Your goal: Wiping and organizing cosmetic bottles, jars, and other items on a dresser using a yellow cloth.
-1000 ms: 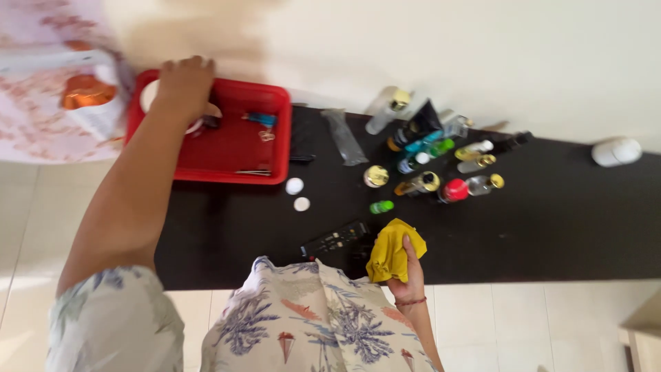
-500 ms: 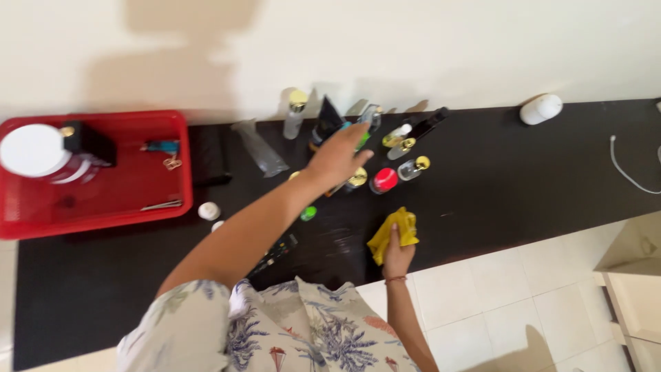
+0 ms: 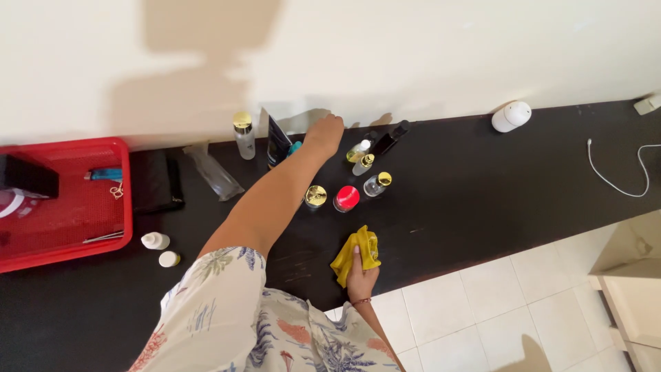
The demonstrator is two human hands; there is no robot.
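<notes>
My left hand (image 3: 324, 133) reaches across the black counter (image 3: 482, 193) to the back wall. Its fingers curl down among a cluster of small bottles, beside a dark tube (image 3: 277, 141) and a teal item (image 3: 295, 147); whether it grips anything is hidden. Just right of it stand a white-capped bottle (image 3: 358, 149), a gold-capped one (image 3: 363, 164) and a black bottle (image 3: 390, 138). My right hand (image 3: 360, 277) rests near the counter's front edge, holding a crumpled yellow cloth (image 3: 355, 253). A gold-lidded jar (image 3: 315, 196) and a red-lidded jar (image 3: 346, 198) stand between the hands.
A red basket (image 3: 69, 207) with small items sits at the left, a black pouch (image 3: 156, 180) and a clear bag (image 3: 215, 173) beside it. Two small white bottles (image 3: 155, 240) lie near it. A white round device (image 3: 511, 116) and a white cable (image 3: 613, 176) are at the right.
My left hand left the red basket and swung right to the bottles, then reached further back toward the wall. The right hand stays on the yellow cloth.
</notes>
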